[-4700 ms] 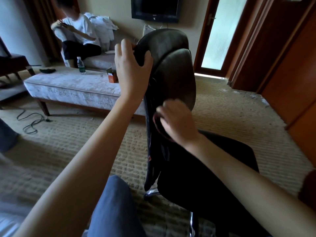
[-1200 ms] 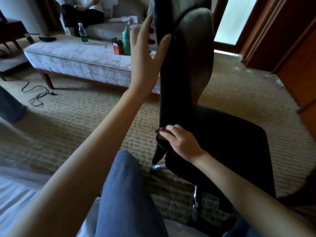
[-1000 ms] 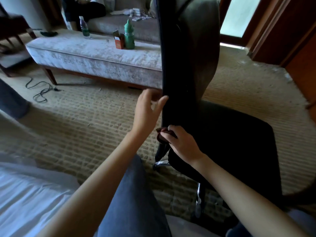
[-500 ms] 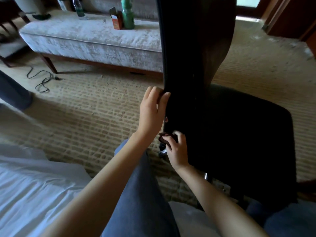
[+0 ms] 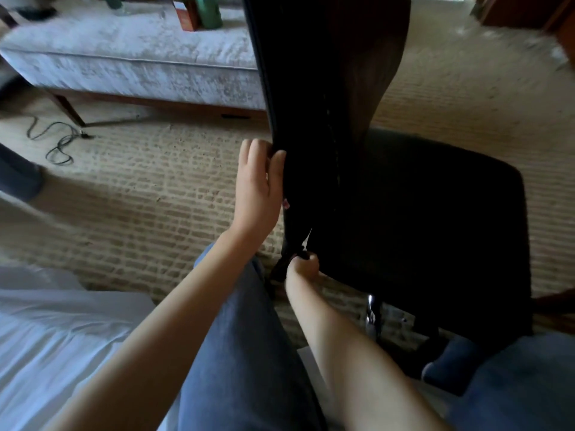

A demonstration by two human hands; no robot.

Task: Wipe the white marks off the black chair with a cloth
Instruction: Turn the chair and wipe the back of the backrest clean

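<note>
A white sheet (image 5: 46, 353) covers the bed at the lower left. Beyond it lies beige carpet (image 5: 155, 197), with a dark cable (image 5: 56, 141) looped on it near the wooden leg of a grey ottoman (image 5: 124, 63). On the ottoman's far edge stand a red box (image 5: 186, 17) and, just beside it, a green bottle (image 5: 208, 10), both cut off by the top of the frame.

A leg (image 5: 242, 353) in blue jeans runs up the middle from the bottom edge. The left arm reaches over it. The left hand (image 5: 258, 188) grips the near edge of the chair (image 5: 404, 213) backrest about halfway down, with the thumb on the side facing the camera and the fingers wrapped round behind.

The black chair stands upright on the carpet, its backrest edge-on to the camera and its seat spreading to the right. A thin line of pale specks (image 5: 333, 141) runs down the backrest.

The right hand (image 5: 303, 265) is low, at the foot of the backrest where it meets the seat. Its fingers are curled tight round a dark cloth (image 5: 301, 255), pressing it against the chair. Only a scrap of the cloth shows above the knuckles.

A chrome post (image 5: 371, 309) shows under the seat. To its right a foot in a blue sock (image 5: 448, 359) rests on the floor, with the other knee (image 5: 513, 384) in the lower right corner. Brown woodwork (image 5: 529, 10) fills the top right corner.
</note>
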